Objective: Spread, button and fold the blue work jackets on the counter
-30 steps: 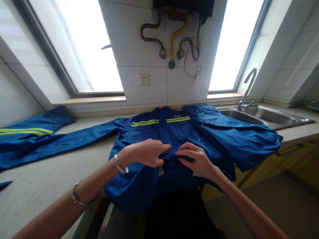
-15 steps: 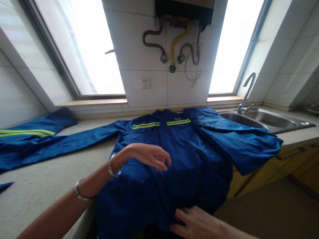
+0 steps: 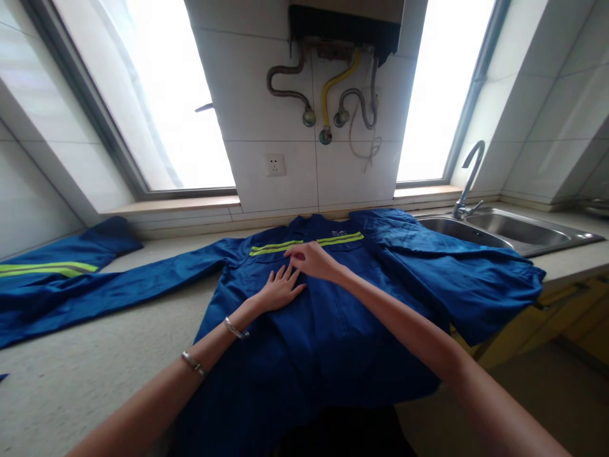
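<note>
A blue work jacket point(image 3: 361, 336) with yellow-green stripes lies spread front up on the counter, its lower part hanging over the near edge. My left hand point(image 3: 280, 291) rests on the left half of its chest, palm down with the fingers spread. Right beside it, my right hand point(image 3: 311, 260) is over the front placket just under the chest stripe, thumb and fingers pinched together. Whatever may be between those fingertips is hidden. One sleeve point(image 3: 162, 279) stretches out to the left; the other sleeve point(image 3: 466, 273) lies to the right, near the sink.
More blue cloth with a yellow-green stripe point(image 3: 52, 269) lies at the counter's left end. A steel double sink point(image 3: 566, 235) with a faucet point(image 3: 469, 184) is set in at the right. Pipes point(image 3: 285, 82) hang under a heater on the wall. Yellow cabinets point(image 3: 514, 330) stand below.
My right hand has moved up from the jacket's lower hem to its chest and pinched. My left hand has shifted up slightly and flattened onto the cloth.
</note>
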Demonstrator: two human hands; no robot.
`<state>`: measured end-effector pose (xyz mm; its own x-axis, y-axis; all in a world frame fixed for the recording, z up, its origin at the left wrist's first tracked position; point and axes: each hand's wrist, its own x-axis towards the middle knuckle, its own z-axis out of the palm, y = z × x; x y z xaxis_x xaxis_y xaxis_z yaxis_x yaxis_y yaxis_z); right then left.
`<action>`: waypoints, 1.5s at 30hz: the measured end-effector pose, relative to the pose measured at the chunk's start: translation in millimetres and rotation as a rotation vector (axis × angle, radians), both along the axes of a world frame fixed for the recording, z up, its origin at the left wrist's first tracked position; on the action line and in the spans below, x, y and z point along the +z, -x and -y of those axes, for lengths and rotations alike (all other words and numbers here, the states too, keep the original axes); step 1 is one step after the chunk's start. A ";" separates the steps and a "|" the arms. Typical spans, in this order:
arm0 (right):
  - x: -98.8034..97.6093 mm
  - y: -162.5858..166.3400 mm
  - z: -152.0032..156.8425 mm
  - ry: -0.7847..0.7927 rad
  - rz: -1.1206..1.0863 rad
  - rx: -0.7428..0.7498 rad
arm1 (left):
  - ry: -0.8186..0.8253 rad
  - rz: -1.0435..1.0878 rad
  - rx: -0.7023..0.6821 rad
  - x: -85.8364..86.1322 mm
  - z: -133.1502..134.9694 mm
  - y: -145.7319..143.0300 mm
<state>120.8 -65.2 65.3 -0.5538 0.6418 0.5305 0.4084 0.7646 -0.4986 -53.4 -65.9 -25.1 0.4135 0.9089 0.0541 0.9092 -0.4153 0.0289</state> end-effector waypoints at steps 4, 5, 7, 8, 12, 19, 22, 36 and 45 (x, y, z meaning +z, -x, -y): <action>-21.2 38.5 -104.1 0.104 0.135 -0.463 | -0.016 -0.025 0.019 1.6 0.1 -0.2; -29.4 44.4 -120.3 0.124 0.148 -0.541 | -0.015 -0.030 0.016 2.1 -0.1 0.2; -45.7 50.8 -143.2 0.148 0.141 -0.661 | -0.011 -0.033 0.009 2.9 0.1 1.0; -53.1 51.2 -151.1 0.159 0.122 -0.698 | -0.009 -0.033 0.009 3.2 0.5 1.3; -73.6 36.6 -172.5 0.246 -0.074 -0.680 | 0.013 -0.019 0.016 4.4 5.1 1.2; -85.9 7.8 -192.0 0.327 -0.249 -0.645 | -0.001 0.045 0.099 23.8 -31.0 -7.2; -90.6 7.0 -198.2 0.348 -0.313 -0.642 | 0.028 0.136 0.159 34.7 -81.2 -14.9; -102.7 1.6 -219.0 0.441 -0.581 -0.649 | -0.165 0.227 0.289 0.1 -167.5 -42.9; -104.4 5.5 -217.6 0.411 -0.609 -0.584 | -0.276 0.271 0.445 -1.2 -179.0 -44.6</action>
